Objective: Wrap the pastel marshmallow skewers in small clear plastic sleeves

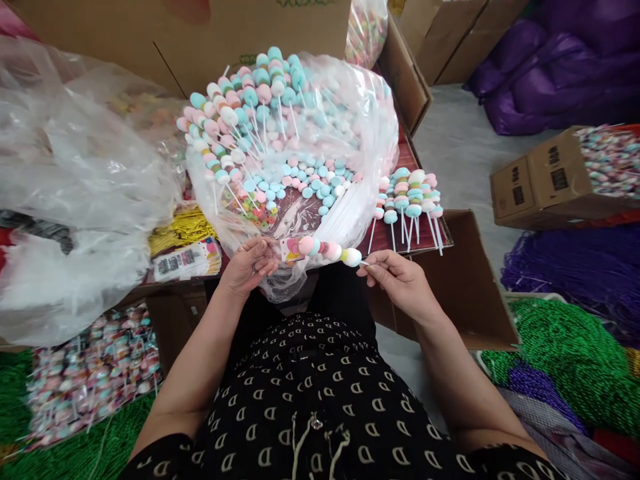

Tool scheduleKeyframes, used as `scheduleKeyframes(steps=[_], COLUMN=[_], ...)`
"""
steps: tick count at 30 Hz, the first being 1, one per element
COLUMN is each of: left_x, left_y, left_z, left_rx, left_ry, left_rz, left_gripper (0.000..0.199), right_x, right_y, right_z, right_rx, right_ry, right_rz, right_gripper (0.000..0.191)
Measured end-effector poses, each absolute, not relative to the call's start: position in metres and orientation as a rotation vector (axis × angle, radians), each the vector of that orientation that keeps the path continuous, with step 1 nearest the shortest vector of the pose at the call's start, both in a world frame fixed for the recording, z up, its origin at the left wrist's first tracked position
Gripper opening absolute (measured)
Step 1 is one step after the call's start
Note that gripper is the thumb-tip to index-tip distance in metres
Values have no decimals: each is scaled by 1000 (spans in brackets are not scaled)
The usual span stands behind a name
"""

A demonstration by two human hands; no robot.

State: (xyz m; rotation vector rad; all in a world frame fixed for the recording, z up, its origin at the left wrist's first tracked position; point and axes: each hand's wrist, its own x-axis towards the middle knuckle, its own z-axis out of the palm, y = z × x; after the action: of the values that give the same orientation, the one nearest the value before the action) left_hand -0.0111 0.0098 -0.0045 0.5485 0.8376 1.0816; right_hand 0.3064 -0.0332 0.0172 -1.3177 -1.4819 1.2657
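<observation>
Pastel candy skewer point(325, 250) pinched by its stick in right hand point(397, 283); left hand point(249, 267) closed on card tag point(291, 250); thin stick could slip, dropping candy.

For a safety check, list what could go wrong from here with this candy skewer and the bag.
The candy skewer is held only at its ends, the right hand on the stick and the left hand with a small card, so candies could slip off. The bag of loose candies sags by the table edge and might spill. The skewers at the edge, sticks overhanging, could be knocked onto the cardboard below.
</observation>
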Motion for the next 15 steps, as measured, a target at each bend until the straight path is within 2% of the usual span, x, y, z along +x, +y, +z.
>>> scheduleKeyframes(steps=[10, 15], left_x=[-6, -10], left_y=[10, 12], left_z=[-1, 0], left_rx=[605, 640], left_ry=[866, 919], left_rz=[1046, 1063], left_gripper=[39, 30], right_x=[325, 329], right_y=[-27, -25], right_z=[19, 19], right_rx=[-1440, -1453], right_ry=[-1634, -1632], right_rz=[1133, 1105], right_gripper=[25, 23])
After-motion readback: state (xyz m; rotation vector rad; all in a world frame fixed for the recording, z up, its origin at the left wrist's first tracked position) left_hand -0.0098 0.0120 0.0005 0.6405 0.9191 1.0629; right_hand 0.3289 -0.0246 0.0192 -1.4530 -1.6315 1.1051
